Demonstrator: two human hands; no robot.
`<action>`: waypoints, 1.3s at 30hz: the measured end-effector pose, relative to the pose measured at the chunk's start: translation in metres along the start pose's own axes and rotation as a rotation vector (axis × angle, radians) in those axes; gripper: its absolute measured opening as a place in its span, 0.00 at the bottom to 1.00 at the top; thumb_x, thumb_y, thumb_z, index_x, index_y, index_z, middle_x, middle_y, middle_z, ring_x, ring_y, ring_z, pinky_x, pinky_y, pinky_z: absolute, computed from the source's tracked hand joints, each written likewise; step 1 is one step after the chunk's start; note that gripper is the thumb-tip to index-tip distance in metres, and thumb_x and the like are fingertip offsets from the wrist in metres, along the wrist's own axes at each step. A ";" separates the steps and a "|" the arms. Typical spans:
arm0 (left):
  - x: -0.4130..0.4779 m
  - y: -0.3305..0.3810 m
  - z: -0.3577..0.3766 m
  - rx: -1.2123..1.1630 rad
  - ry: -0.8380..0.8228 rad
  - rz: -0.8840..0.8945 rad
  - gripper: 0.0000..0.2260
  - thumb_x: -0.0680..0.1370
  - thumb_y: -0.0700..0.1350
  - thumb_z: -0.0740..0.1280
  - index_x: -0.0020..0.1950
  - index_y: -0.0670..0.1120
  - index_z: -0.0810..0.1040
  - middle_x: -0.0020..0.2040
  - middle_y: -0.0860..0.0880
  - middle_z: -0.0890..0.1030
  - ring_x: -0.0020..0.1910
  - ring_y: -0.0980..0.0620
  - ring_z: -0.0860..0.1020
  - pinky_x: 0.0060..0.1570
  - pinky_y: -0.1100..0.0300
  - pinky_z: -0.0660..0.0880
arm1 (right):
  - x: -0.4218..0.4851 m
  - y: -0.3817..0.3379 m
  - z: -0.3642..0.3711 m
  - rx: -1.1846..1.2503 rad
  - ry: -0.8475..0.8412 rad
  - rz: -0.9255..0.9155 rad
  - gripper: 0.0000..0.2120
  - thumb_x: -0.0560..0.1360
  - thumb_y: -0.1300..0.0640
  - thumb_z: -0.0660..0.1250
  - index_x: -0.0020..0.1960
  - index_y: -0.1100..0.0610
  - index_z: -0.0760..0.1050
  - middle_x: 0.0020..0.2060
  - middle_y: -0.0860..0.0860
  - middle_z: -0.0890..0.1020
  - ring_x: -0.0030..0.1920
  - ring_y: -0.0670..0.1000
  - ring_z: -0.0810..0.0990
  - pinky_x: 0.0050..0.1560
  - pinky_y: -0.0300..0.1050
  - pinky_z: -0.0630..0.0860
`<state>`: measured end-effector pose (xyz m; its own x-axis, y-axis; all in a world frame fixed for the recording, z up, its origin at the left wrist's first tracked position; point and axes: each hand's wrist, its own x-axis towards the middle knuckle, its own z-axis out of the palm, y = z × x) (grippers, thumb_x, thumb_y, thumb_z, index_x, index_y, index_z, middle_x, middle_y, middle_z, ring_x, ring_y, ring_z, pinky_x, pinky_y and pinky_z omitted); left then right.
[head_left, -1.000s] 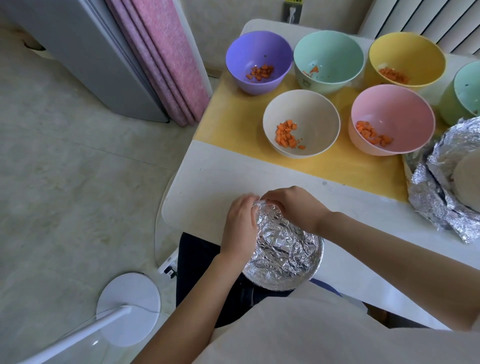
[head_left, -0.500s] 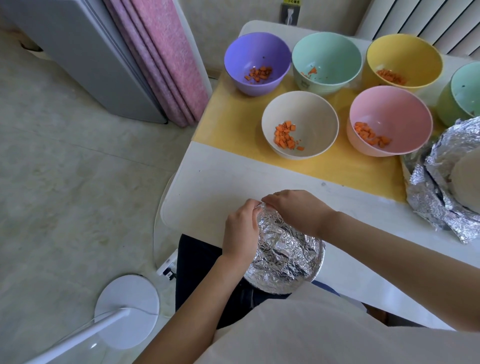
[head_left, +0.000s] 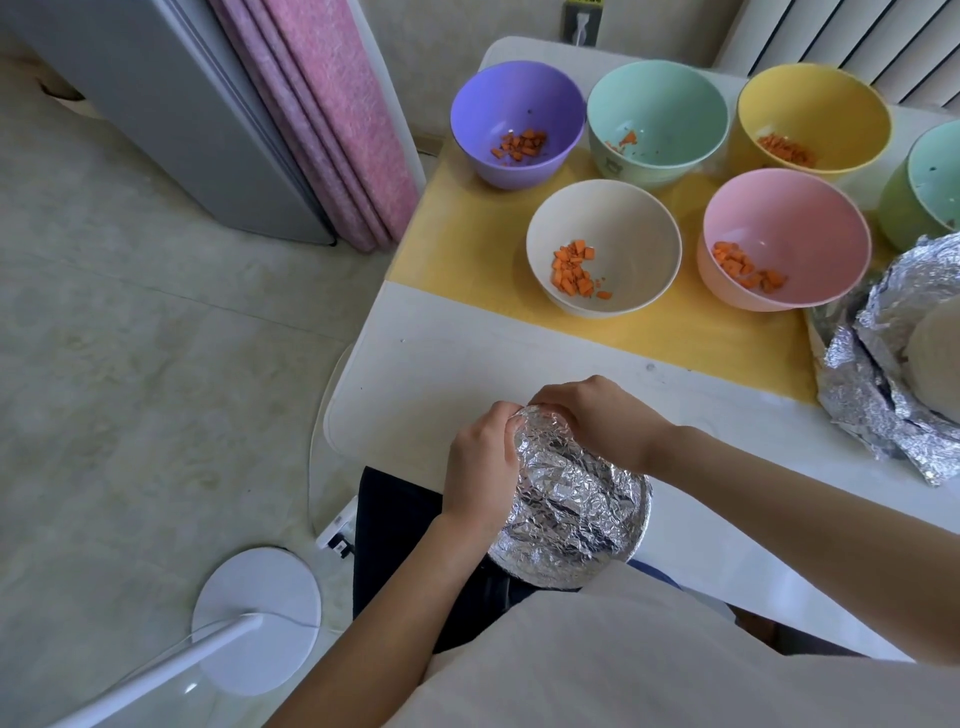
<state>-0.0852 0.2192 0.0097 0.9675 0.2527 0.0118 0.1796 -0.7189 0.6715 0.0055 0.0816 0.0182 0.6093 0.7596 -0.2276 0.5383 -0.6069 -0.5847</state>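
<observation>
We see a foil-covered bowl (head_left: 569, 506) at the near edge of the white table (head_left: 415, 374), partly overhanging it toward the person. Our left hand (head_left: 480, 465) grips the bowl's left side, fingers curled onto the foil rim. Our right hand (head_left: 597, 421) curls over the far rim, fingertips pinching the foil where the two hands almost meet. Beyond, on a yellow mat (head_left: 467, 249), stand a cream bowl (head_left: 602, 247), a pink bowl (head_left: 784, 236) and a purple bowl (head_left: 517, 122), each holding diced carrot. Crumpled foil (head_left: 872, 395) lies at the right.
</observation>
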 end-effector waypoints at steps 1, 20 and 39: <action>0.000 -0.001 0.000 -0.001 -0.002 0.009 0.06 0.77 0.37 0.63 0.51 0.40 0.79 0.38 0.44 0.82 0.35 0.43 0.78 0.34 0.59 0.67 | 0.000 0.000 0.000 -0.002 0.001 -0.006 0.13 0.77 0.66 0.60 0.56 0.57 0.79 0.46 0.53 0.84 0.46 0.56 0.82 0.47 0.49 0.75; -0.008 -0.011 -0.011 -0.003 0.019 -0.003 0.09 0.80 0.38 0.60 0.56 0.41 0.78 0.45 0.46 0.83 0.41 0.47 0.80 0.40 0.65 0.68 | -0.013 -0.002 -0.008 0.066 0.012 0.047 0.13 0.81 0.58 0.57 0.60 0.58 0.77 0.49 0.53 0.84 0.48 0.55 0.81 0.48 0.38 0.70; -0.008 -0.003 -0.006 0.009 0.060 0.062 0.10 0.76 0.39 0.60 0.53 0.41 0.79 0.42 0.46 0.84 0.39 0.47 0.81 0.38 0.61 0.71 | -0.006 -0.013 0.003 -0.241 0.011 -0.035 0.19 0.76 0.66 0.57 0.65 0.55 0.70 0.55 0.50 0.79 0.54 0.54 0.79 0.50 0.49 0.75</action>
<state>-0.0941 0.2234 0.0122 0.9643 0.2460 0.0977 0.1217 -0.7398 0.6618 -0.0070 0.0856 0.0245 0.5931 0.7796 -0.2008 0.6821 -0.6191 -0.3891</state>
